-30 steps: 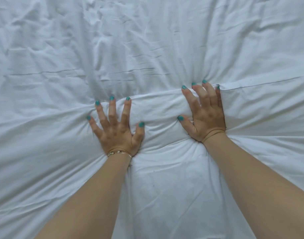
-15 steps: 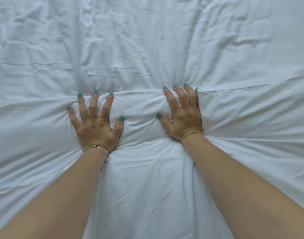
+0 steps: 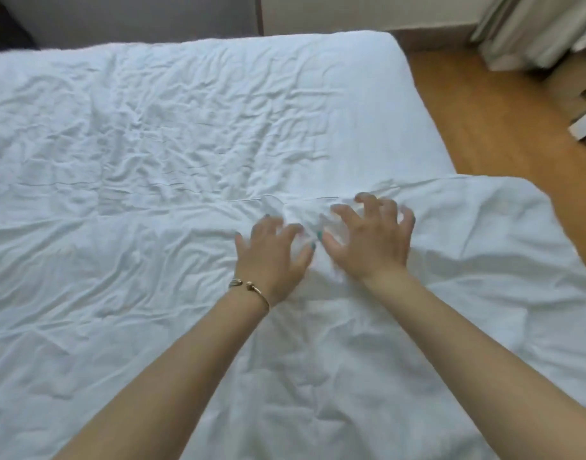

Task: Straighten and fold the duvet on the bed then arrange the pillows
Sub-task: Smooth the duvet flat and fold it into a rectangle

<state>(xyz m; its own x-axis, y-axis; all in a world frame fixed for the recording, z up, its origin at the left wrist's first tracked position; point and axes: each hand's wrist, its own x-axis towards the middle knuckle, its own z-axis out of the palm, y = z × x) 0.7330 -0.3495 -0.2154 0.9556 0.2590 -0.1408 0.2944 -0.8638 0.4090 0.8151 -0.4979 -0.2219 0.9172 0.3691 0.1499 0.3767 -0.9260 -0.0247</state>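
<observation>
Duvet [image 3: 351,376] under both spread hands

Single view, head-worn, wide-angle. Looks forward and steeply down from above the near side of the bed [image 3: 218,94], close over both forearms. Bed fills most of the frame; its far edge runs along the top, wooden floor [image 3: 484,104] at upper right.
</observation>
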